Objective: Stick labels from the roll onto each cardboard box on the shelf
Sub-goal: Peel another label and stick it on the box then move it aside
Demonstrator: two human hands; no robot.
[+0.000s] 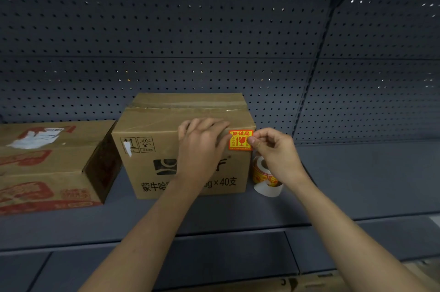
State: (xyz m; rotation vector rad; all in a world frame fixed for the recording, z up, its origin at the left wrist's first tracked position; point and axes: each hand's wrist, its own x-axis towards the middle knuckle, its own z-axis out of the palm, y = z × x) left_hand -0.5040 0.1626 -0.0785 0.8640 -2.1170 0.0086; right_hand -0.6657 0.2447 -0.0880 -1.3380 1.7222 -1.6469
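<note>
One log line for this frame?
step: applying label | left hand: on box | right hand: pinches label at box corner | roll: shelf, beside box

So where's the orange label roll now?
The orange label roll sits on the grey shelf, right of centre in the head view, beside the plain brown cardboard box and partly behind the right hand.

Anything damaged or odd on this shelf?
Minor wear only. The left cardboard box has a torn, half-peeled shipping label on top. The middle cardboard box has a ripped white sticker scrap over its handling marks and wrinkled top tape. Loose backing paper trails from the label roll. The fragile label in the right hand looks intact.
</note>
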